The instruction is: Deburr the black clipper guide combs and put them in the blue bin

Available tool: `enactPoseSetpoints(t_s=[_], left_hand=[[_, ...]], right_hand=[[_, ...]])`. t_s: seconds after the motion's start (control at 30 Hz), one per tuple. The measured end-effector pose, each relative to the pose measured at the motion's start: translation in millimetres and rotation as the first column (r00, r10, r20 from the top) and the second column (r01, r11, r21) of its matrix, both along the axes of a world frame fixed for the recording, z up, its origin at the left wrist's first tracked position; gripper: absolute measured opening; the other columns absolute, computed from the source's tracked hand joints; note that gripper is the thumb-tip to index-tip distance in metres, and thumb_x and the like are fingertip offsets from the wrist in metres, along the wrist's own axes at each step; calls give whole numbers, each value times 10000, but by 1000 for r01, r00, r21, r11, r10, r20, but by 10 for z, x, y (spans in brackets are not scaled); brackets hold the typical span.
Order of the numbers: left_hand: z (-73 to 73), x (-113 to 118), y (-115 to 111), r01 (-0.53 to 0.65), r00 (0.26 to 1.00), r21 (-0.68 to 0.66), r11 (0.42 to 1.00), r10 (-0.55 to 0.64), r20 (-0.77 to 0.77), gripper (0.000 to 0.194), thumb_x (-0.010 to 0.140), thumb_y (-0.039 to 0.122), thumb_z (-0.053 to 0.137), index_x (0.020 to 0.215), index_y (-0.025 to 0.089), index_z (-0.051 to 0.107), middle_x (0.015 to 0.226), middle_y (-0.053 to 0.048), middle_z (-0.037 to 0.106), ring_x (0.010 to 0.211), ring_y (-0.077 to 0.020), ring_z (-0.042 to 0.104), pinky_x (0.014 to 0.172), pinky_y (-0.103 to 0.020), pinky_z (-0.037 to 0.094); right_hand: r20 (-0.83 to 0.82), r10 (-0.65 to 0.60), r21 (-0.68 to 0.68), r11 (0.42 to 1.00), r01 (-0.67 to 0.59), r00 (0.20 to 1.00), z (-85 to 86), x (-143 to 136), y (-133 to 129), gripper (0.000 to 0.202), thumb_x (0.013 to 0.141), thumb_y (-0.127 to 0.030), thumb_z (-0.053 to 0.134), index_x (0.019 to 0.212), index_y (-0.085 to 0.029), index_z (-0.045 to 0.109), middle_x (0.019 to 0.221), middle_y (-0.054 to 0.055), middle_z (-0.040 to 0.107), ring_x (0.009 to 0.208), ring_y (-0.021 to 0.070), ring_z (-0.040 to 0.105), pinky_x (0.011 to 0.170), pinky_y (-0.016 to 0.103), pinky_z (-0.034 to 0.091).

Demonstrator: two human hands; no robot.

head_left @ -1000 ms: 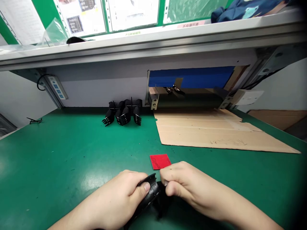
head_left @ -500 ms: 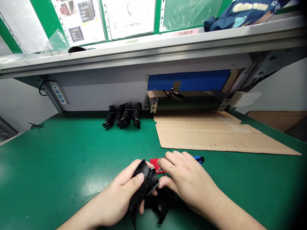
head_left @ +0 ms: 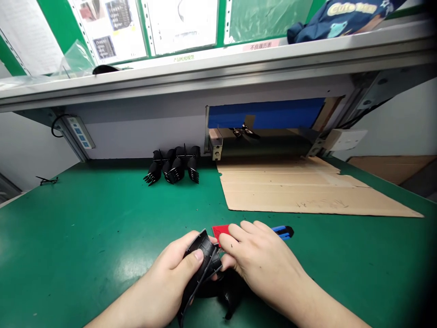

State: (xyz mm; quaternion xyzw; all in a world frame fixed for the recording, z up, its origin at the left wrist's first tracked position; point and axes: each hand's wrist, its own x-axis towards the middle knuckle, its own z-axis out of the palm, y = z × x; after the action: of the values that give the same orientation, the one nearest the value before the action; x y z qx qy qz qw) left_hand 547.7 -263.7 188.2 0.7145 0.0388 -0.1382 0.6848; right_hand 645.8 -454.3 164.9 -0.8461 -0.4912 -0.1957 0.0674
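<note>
My left hand is closed around a black curved plastic part, its thumb pressed on the ribbed inner face. Close against the part's right edge is my right hand, fingers wrapped round what looks like a utility knife. Its blue-and-black handle sticks out beyond the knuckles; the fingers hide most of the rest. Behind the fingertips lies a red flat piece, partly covered. Below the hands, another dark curved part rests on the green table, partly hidden.
Several black comb-toothed parts sit near the back panel. A cardboard sheet lies at the right before a blue-flapped opening. A small black scrap is at far left. A shelf spans above; a power strip hangs left.
My right hand has shifted slightly left and down, closer to the part. More of the knife handle shows beyond it. My left hand keeps its hold, and the part has tilted a little.
</note>
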Motion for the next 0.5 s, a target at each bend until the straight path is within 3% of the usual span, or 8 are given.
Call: enactPoseSetpoints(t_s=[0.13, 0.2, 0.27, 0.37, 0.43, 0.5], left_hand=[[1, 4, 10, 14, 997, 121, 993, -22, 70, 340, 947, 512, 401, 1057, 224, 545, 981, -2, 614, 879, -150, 540, 770, -236, 444], [2, 13, 16, 14, 992, 190, 982, -38, 124, 311, 958, 488, 389, 1005, 224, 546, 978, 13, 602, 947, -153, 526, 863, -239, 419], [14, 21, 20, 21, 984, 241, 970, -63, 167, 292, 968, 465, 376, 998, 229, 545, 998, 18, 592, 1021, -160, 511, 885, -227, 405], [46, 20, 18, 39, 976, 268, 963, -94, 194, 295, 968, 466, 374, 1023, 242, 558, 1054, 19, 590, 1123, -170, 482, 890, -210, 400], [58, 7, 13, 57, 976, 272, 961, -111, 187, 307, 966, 474, 378, 1103, 269, 560, 1144, 26, 581, 1165, -170, 465, 914, -208, 393], [51, -9, 9, 69, 975, 288, 955, -125, 181, 335, 965, 481, 375, 1196, 301, 538, 1237, 33, 550, 1190, -168, 452, 951, -217, 378]], right_hand=[[-49, -8, -35, 999, 6, 999, -31, -13, 6, 199, 848, -243, 661, 737, -206, 499, 705, -14, 537, 630, 185, 412, 602, 318, 174], [-125, 10, -58, 998, -17, 992, -29, 9, -10, 214, 901, -300, 608, 750, -202, 493, 714, -8, 550, 638, 183, 434, 608, 315, 193], [-303, 92, -43, 993, -110, 948, -1, 48, -49, 302, 972, -405, 495, 755, -197, 466, 726, -13, 553, 637, 165, 447, 608, 302, 226], [-602, 256, 97, 963, -250, 756, 75, 107, -128, 470, 994, -570, 309, 733, -190, 402, 712, -38, 513, 616, 123, 424, 590, 258, 271], [-712, 319, 185, 944, -272, 625, 115, 131, -165, 535, 969, -637, 245, 728, -187, 404, 698, -42, 481, 618, 112, 413, 593, 236, 297], [-769, 335, 221, 938, -266, 544, 132, 143, -182, 571, 952, -668, 244, 723, -181, 435, 695, -34, 467, 625, 111, 411, 599, 229, 316]])
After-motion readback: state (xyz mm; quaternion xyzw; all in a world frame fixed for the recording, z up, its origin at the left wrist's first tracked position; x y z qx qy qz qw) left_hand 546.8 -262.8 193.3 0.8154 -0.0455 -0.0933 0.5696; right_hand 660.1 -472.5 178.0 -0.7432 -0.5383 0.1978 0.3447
